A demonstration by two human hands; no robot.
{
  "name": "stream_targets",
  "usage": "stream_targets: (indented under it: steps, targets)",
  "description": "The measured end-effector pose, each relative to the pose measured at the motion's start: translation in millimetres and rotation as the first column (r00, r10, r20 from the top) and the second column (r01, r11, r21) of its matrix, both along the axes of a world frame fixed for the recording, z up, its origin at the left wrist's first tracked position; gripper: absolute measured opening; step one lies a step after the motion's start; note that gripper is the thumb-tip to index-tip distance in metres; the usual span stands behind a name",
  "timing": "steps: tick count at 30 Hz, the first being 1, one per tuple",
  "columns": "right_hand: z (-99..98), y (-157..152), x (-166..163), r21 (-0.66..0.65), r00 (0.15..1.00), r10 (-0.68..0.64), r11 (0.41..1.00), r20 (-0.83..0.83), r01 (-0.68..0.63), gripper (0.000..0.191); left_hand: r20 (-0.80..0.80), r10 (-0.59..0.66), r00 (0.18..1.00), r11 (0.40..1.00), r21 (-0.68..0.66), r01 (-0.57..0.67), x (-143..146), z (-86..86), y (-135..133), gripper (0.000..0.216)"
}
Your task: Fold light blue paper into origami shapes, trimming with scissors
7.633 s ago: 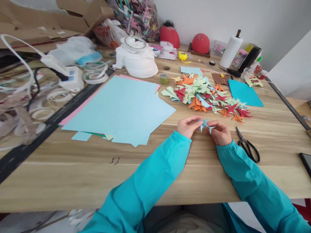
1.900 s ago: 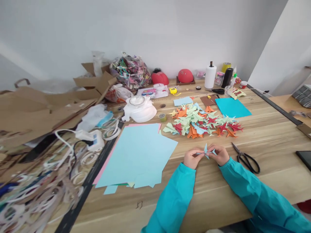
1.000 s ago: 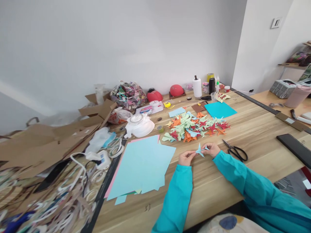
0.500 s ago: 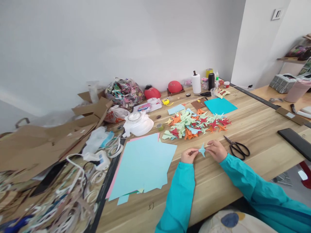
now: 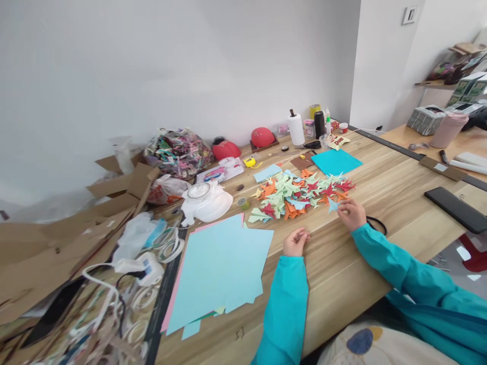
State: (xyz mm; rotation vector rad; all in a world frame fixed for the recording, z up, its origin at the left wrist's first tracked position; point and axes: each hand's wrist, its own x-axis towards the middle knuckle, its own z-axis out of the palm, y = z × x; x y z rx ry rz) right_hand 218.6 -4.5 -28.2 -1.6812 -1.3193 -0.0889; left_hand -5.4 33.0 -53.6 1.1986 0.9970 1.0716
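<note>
My right hand [image 5: 350, 214] pinches a small light blue origami figure [image 5: 333, 205], with pointed ends like a bird or plane, at the right front edge of a pile of folded paper figures [image 5: 291, 195]. Those are green, orange, red and blue. Closer to me, my left hand [image 5: 296, 242] is above the table with its fingers curled together and nothing visible in them. Black scissors [image 5: 378, 224] lie mostly hidden behind my right hand and sleeve. To the left of my left hand is a stack of light blue paper sheets [image 5: 224, 274], with pink showing underneath.
Behind the pile lie a turquoise sheet [image 5: 337, 162] and a yellow tape measure [image 5: 250, 162]. A roll of tape [image 5: 243, 204] and a white bundle [image 5: 209, 203] stand left of it. At right is a black phone [image 5: 455, 209]; cardboard [image 5: 57, 238] and cables fill the left.
My right hand has moved forward and right with the light blue origami figure, to the pile's edge. My left hand has let go of it. The view has shifted a little to the right.
</note>
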Motion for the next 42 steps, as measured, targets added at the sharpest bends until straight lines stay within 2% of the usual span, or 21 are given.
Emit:
stream_targets:
  steps: [2,5,14,27,33,38,40,42]
  targets:
    - [6.7,9,20,-0.140,0.978,-0.209,0.969,-0.017,0.204,0.010,-0.016,-0.003,1.000,1.000,-0.004,0.003,0,1.0,0,0.039]
    - [16.3,21,42,-0.271,0.934,-0.355,0.897,0.023,0.348,0.011,-0.019,-0.010,1.000,1.000,-0.011,0.010,0,1.2,0,0.037]
    - [26.0,51,60,-0.349,0.938,-0.296,0.872,0.179,0.342,0.015,-0.005,-0.021,1.000,1.000,-0.017,0.021,0,1.6,1,0.036]
    - [18.6,60,68,-0.436,0.943,-0.235,0.841,0.237,0.319,0.012,-0.019,-0.020,1.000,0.999,-0.027,0.019,0,2.3,2,0.035]
    - [23.9,58,68,-0.313,0.942,-0.280,0.892,0.185,0.327,0.017,-0.016,-0.027,0.999,0.999,-0.027,0.027,0,1.5,2,0.036]
    - [37.3,45,71,-0.206,0.929,-0.331,0.910,0.164,0.360,0.030,-0.013,-0.044,0.999,0.999,-0.032,0.044,0,-1.4,5,0.036]
    - [42.4,37,64,-0.094,0.945,-0.308,0.943,0.113,0.319,0.034,-0.018,-0.055,0.998,0.998,-0.040,0.055,-1,-3.3,6,0.037]
    - [42.8,26,48,-0.071,0.967,-0.248,0.965,0.062,0.252,0.037,-0.022,-0.068,0.997,0.997,-0.047,0.067,-1,-4.9,8,0.038]
